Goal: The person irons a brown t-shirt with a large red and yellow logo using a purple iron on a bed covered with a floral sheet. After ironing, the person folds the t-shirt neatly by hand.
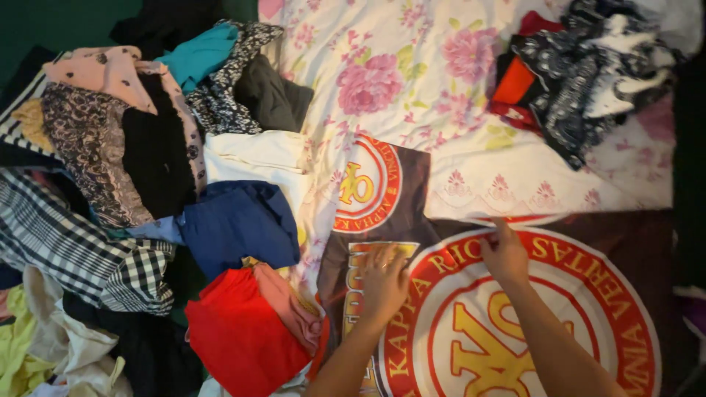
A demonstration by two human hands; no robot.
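We press our left hand (382,283) flat, fingers spread and its grip released, on the dark brown cloth printed with large red, white and gold round emblems (441,309), which lies spread over the near part of the bed, on top of the white bedsheet with pink roses (412,73). Our right hand (504,254) rests at the cloth's upper edge, fingertips curled on the fabric; we cannot tell whether its grip is pinching the edge or only pressing it. To the left of the cloth, just beside our left forearm, lies a folded red garment (239,334) with a pinkish piece over it, and above that a folded navy blue garment (239,224) and a folded white one (254,154). Farther left sprawls a heap of mixed clothes, among them a black-and-white checked fabric (81,250). At the bed's far right lies a navy-and-white patterned garment (588,73).
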